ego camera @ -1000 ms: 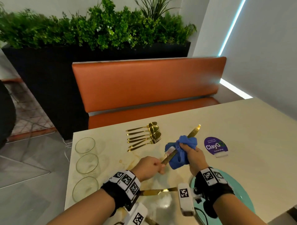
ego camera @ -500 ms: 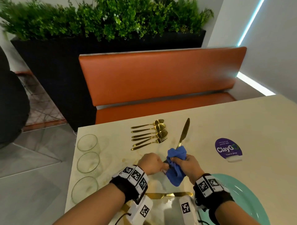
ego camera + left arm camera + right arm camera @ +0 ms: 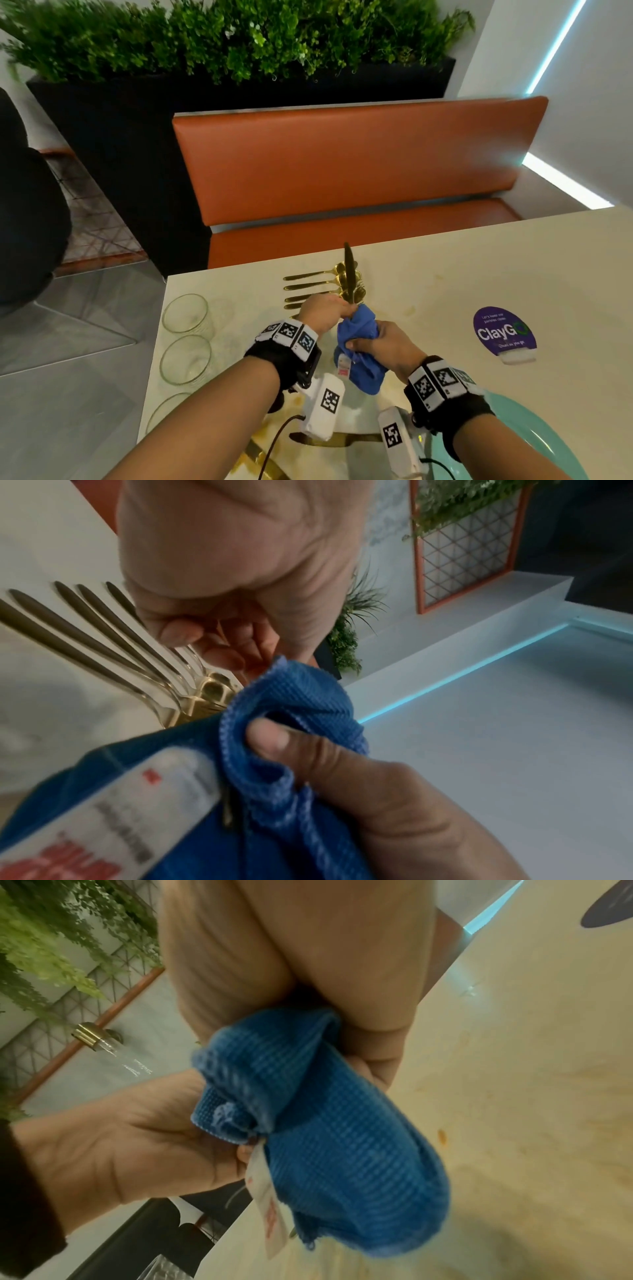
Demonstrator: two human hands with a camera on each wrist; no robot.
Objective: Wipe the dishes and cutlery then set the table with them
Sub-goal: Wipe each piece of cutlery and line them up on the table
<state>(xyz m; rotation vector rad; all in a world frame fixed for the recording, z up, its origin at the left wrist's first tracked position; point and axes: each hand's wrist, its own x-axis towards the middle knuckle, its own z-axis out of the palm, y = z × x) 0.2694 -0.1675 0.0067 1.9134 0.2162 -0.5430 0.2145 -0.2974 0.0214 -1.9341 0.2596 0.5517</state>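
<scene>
My left hand point(image 3: 325, 310) grips a gold knife point(image 3: 348, 274) near its middle, blade standing up and pointing away over the cutlery row. My right hand point(image 3: 382, 342) grips a blue cloth point(image 3: 359, 356) bunched around the knife's lower end, just right of the left hand. In the left wrist view, the left hand point(image 3: 222, 588) curls round the thin knife above the cloth point(image 3: 291, 702). The right wrist view shows the right hand point(image 3: 308, 961) squeezing the cloth point(image 3: 342, 1137). Gold spoons and forks point(image 3: 315, 284) lie in a row behind the hands. A teal plate point(image 3: 520, 435) sits at the near right.
Three clear glasses point(image 3: 185, 359) line the table's left edge. A second gold knife point(image 3: 337, 440) lies flat near me, between the wrists. A purple sticker point(image 3: 503, 330) is on the table point(image 3: 513, 267) to the right. An orange bench point(image 3: 342, 164) and a planter stand beyond.
The knife's blade has swung from pointing far right to straight away over the cutlery row. The cloth has slid down from the blade toward the lower end, and the hands are closer together.
</scene>
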